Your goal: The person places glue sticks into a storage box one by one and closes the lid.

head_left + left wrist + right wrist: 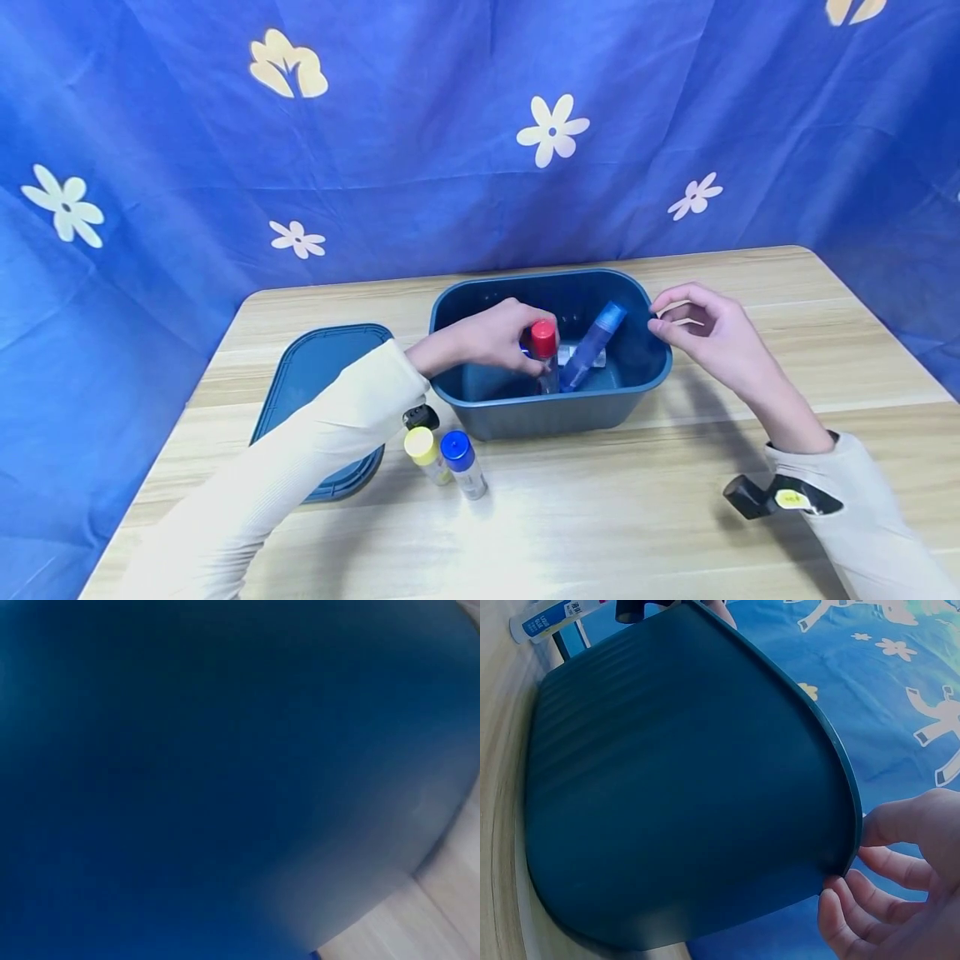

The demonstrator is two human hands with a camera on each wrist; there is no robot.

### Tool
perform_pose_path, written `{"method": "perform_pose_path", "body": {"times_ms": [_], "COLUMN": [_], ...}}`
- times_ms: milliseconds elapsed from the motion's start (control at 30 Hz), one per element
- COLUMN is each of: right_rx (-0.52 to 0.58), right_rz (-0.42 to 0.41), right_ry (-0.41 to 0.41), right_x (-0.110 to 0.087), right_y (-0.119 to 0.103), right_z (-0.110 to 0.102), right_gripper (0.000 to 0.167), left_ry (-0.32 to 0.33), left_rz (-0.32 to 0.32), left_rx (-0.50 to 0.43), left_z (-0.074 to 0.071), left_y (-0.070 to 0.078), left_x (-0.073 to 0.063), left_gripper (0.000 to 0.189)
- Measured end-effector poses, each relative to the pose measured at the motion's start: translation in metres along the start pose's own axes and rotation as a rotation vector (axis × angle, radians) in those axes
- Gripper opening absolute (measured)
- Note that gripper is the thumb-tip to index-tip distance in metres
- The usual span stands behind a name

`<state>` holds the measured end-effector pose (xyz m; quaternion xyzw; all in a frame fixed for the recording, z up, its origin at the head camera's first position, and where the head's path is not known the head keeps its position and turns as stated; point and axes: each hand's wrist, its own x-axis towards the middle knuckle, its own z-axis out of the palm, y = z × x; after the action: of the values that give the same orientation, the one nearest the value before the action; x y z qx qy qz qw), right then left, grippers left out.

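A small clear bottle with a red cap (544, 339) is inside the bin, near its front wall, with its cap up. The front rim hides its bottom, so I cannot tell if it touches the floor of the bin. The left hand (495, 333) reaches over the left side, and its thumb and fingers are curled around the bottle, covering part of it. Beside it, a see-through blue tube with a lighter blue cap (592, 346) leans to the right. Something with a white label shows behind them, but too little of it to name. The deep dark teal plastic bin (555, 419) has round corners, a thin rim and, in the right wrist view, faint ridges on its long side. The right hand (712, 333) pinches the right end of the rim, with its wrist bent and some fingers tucked in. The left wrist view is mostly a blue blur. In front of the bin stand a clear bottle with a yellow cap (422, 447) and a clear bottle with a blue cap (459, 454), close together. A cream sleeve (322, 442) covers much of the flat dark teal lid (322, 367) on the wood-grain table (600, 517). Behind hangs a wrinkly blue cloth with pale flowers (420, 108).
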<state>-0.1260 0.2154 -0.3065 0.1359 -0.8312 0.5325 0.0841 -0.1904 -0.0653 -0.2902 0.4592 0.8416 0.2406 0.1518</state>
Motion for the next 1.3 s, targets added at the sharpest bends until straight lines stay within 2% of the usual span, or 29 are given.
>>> {"method": "perform_pose_path", "body": {"times_ms": [167, 233, 467, 667, 900, 1033, 1133, 1300], "right_rx": [-0.001, 0.005, 0.052, 0.059, 0.045, 0.035, 0.030, 0.030], "right_rz": [0.019, 0.021, -0.013, -0.003, 0.031, 0.045, 0.037, 0.034], "right_ry": [-0.004, -0.004, -0.021, -0.027, -0.034, -0.039, -0.045, -0.051], "right_x": [0.000, 0.001, -0.001, 0.000, -0.001, 0.000, 0.000, 0.001], "right_y": [0.000, 0.000, 0.004, 0.006, 0.007, 0.006, 0.007, 0.007], "right_z": [-0.001, -0.001, 0.000, -0.001, -0.003, -0.002, -0.001, -0.001], "right_gripper": [0.019, 0.019, 0.018, 0.017, 0.017, 0.018, 0.017, 0.016], "left_ry": [-0.012, -0.012, -0.054, -0.062, -0.040, -0.003, 0.061, 0.184], "left_rz": [-0.079, -0.090, -0.032, 0.028, 0.008, -0.019, -0.036, -0.024], "left_rx": [0.075, 0.090, 0.108, 0.100, 0.061, -0.032, -0.073, 0.025], "left_z": [-0.001, -0.002, 0.001, -0.002, -0.012, -0.022, -0.031, -0.042], "left_y": [0.001, 0.001, 0.002, 0.001, 0.003, 0.008, 0.015, 0.033], "left_x": [0.000, 0.000, -0.001, -0.006, -0.019, -0.030, -0.042, -0.075], "left_gripper": [0.022, 0.023, 0.027, 0.027, 0.030, 0.036, 0.034, 0.027]}}
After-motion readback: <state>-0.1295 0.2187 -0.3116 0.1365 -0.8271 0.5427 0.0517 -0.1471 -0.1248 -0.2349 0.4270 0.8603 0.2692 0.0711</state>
